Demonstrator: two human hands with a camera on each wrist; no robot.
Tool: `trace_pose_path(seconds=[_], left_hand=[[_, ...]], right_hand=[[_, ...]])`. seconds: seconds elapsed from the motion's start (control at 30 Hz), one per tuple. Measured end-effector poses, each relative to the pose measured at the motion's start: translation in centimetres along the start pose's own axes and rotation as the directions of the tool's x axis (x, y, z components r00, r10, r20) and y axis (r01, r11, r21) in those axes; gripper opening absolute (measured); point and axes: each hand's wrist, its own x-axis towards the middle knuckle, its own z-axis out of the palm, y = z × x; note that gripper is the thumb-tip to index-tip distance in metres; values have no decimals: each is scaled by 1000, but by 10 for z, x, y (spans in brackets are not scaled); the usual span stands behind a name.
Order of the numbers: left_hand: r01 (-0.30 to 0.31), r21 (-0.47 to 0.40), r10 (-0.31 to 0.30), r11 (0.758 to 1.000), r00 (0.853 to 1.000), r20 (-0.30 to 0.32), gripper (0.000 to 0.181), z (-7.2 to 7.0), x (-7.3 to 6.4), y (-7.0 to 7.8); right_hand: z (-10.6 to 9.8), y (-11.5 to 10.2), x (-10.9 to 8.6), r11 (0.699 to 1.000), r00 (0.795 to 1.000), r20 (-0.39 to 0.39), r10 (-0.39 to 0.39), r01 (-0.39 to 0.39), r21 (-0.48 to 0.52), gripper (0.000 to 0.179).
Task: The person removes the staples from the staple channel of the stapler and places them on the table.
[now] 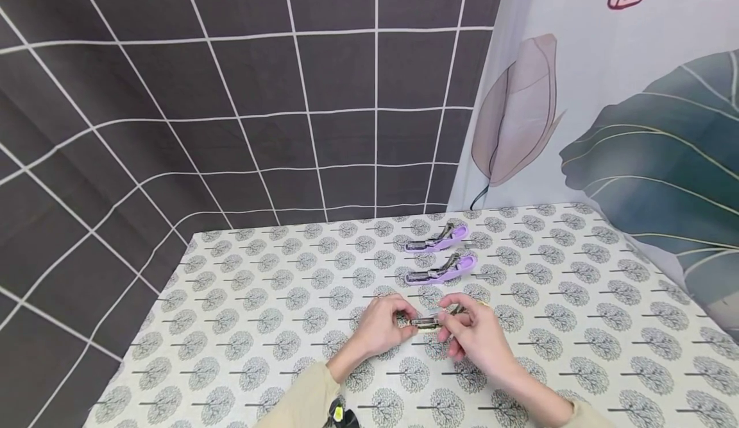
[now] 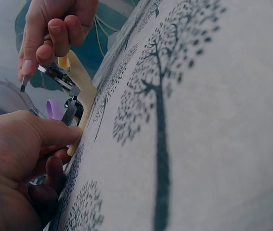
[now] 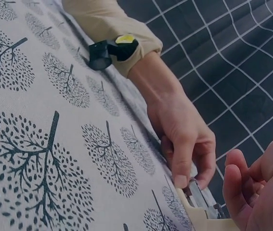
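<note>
A pale yellow stapler [image 2: 82, 84] with its metal parts swung up lies on the patterned cloth in front of the person. The left hand [image 1: 378, 325] pinches one end of it between thumb and fingers, clearest in the left wrist view. Above the stapler's other end, the right hand [image 1: 476, 335] pinches a small metal strip [image 2: 24, 84], apparently staples, between thumb and index finger. Its remaining fingers are curled beside the stapler. In the right wrist view, the right hand [image 3: 261, 192] hides part of the yellow stapler [image 3: 201, 219].
Two purple staplers [image 1: 464, 264], also with metal parts raised, lie farther back on the cloth-covered table [image 1: 277, 338]. A dark gridded curtain [image 1: 335, 81] hangs behind and to the left. A leaf-print curtain [image 1: 583, 126] hangs at the right.
</note>
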Motion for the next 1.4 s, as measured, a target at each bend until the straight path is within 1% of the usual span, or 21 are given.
trace_pose_path(seconds=[0.17,0.33,0.43,0.67,0.8,1.0,1.13,1.3,1.4], left_hand=[[-1,-3,1,1000,1000,-1,20,0,-1,0],[7,-7,-7,1000,1000,0,19,1,-1,-1],[12,-10,-12,1000,1000,5,19,0,-1,0],[11,-9,-11,1000,1000,13,18,0,-2,1],[9,-7,-9,1000,1000,11,19,0,-2,1],[11,-5,-11,1000,1000,9,19,0,-1,1],[12,-6,-12,1000,1000,9,19,0,-1,0],[3,0,-3,1000,1000,8,19,0,0,0],[2,3,-2,1000,1000,8,19,0,0,0]], right_hand=[[-5,-1,-2,1000,1000,-17,3,-2,26,21],[-10,-3,-3,997,998,-48,44,-41,65,22],[-14,-3,-3,998,997,-57,46,-43,45,22],[-23,-2,-5,1000,999,-47,6,-7,-15,24],[-27,-1,-6,1000,998,-58,-10,9,-23,25],[-36,1,-7,1000,996,-81,-30,30,-3,26],[-43,2,-6,1000,995,-101,-25,26,6,26],[-52,3,-6,1000,990,-137,16,-17,-10,26],[-57,5,-6,1000,989,-145,23,-24,-9,26]])
